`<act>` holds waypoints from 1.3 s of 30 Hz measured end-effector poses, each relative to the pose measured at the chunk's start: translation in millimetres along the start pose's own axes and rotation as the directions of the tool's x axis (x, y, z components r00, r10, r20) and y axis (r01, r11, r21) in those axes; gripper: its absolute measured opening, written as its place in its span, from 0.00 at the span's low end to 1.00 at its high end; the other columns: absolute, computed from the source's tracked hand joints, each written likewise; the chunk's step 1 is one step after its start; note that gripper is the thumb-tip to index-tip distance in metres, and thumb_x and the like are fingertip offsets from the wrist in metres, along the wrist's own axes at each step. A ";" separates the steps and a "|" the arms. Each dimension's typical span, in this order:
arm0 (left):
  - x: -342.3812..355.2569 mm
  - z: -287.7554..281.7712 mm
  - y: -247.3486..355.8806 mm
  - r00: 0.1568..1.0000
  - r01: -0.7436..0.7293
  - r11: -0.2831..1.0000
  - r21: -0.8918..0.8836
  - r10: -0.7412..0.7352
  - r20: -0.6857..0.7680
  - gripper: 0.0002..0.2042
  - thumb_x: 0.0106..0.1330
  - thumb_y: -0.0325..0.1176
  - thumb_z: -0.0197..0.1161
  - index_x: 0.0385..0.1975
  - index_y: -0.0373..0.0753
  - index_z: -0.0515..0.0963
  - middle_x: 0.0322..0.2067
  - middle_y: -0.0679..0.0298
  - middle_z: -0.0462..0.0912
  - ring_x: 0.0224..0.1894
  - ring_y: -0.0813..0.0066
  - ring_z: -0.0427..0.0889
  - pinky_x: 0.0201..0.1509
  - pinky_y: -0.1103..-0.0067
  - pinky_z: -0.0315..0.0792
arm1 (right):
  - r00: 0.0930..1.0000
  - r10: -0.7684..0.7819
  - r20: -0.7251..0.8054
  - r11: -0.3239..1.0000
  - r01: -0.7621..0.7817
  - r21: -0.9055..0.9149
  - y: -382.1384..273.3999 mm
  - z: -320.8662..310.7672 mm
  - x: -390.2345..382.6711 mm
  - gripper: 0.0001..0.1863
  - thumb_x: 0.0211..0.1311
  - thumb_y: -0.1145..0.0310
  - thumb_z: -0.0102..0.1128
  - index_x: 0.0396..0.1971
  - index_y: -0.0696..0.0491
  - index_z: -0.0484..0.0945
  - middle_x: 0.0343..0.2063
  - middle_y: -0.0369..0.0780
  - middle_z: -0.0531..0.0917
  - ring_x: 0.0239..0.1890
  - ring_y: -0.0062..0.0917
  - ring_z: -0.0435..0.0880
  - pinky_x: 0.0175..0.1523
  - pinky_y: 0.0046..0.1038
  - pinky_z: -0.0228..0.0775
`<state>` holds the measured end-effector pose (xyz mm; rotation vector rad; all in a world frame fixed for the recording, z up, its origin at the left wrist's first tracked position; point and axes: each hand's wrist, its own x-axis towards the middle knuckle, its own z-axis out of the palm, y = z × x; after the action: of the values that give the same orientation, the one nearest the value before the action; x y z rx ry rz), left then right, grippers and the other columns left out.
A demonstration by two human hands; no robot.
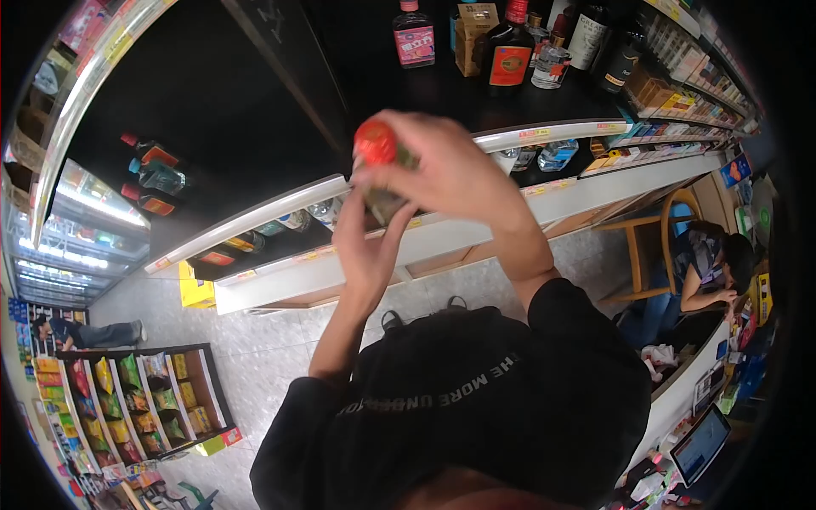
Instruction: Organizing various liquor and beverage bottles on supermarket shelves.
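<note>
Black shelf (442,93) beyond red-topped container (375,142)

Light: cold white strips glare in the cooler (76,225) at far left; a laptop screen (700,445) glows at lower right. Floor (259,361): pale, softly lit. Black shelf surface (242,110): dim, detail lost to my eye. Right hand (446,166), red-capped bottle (376,143): slightly blurred. Rim: straight edges bow, corners fall black.

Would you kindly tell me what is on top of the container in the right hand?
A red top is on the container. The right hand covers part of its side, and what the red top covers cannot be seen.
</note>
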<state>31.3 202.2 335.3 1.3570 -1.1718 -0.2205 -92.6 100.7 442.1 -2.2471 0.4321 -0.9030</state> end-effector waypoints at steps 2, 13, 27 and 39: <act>25.7 27.5 -3.4 0.998 -0.049 0.996 0.074 0.046 0.044 0.25 0.54 0.34 0.79 0.50 0.32 0.76 0.42 0.53 0.81 0.41 0.57 0.83 0.43 0.68 0.78 | 0.996 0.076 -0.053 0.997 -0.076 0.009 18.5 -23.4 6.7 0.20 0.62 0.56 0.70 0.45 0.56 0.78 0.33 0.42 0.86 0.34 0.27 0.86 0.39 0.27 0.76; 159.8 116.4 -20.6 0.985 -0.169 0.889 0.426 0.141 0.098 0.29 0.52 0.40 0.77 0.51 0.33 0.75 0.41 0.51 0.85 0.44 0.50 0.84 0.47 0.63 0.77 | 0.923 0.187 -0.336 0.923 -0.282 -0.262 108.8 -77.6 84.7 0.24 0.65 0.53 0.63 0.45 0.61 0.75 0.36 0.58 0.83 0.45 0.54 0.82 0.48 0.47 0.74; 191.0 144.5 -57.9 0.976 -0.139 0.887 0.441 0.049 0.210 0.17 0.57 0.25 0.65 0.47 0.36 0.74 0.43 0.45 0.84 0.49 0.44 0.83 0.53 0.58 0.77 | 0.881 -0.019 -0.472 0.834 -0.247 -0.494 210.4 -65.7 123.5 0.31 0.65 0.39 0.60 0.44 0.56 0.80 0.21 0.45 0.83 0.30 0.43 0.85 0.40 0.38 0.77; 192.8 138.6 -79.4 0.972 -0.151 0.903 0.402 0.063 0.225 0.18 0.56 0.25 0.64 0.49 0.36 0.74 0.44 0.44 0.84 0.50 0.43 0.82 0.53 0.58 0.76 | 0.883 0.110 -0.457 0.875 -0.304 -0.376 178.0 -56.4 115.9 0.26 0.67 0.45 0.60 0.39 0.58 0.75 0.31 0.55 0.84 0.38 0.54 0.84 0.40 0.51 0.75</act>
<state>55.8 -47.0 339.6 1.6641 -1.5272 -0.0285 -60.2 -113.6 405.8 -2.3168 1.1668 -1.2785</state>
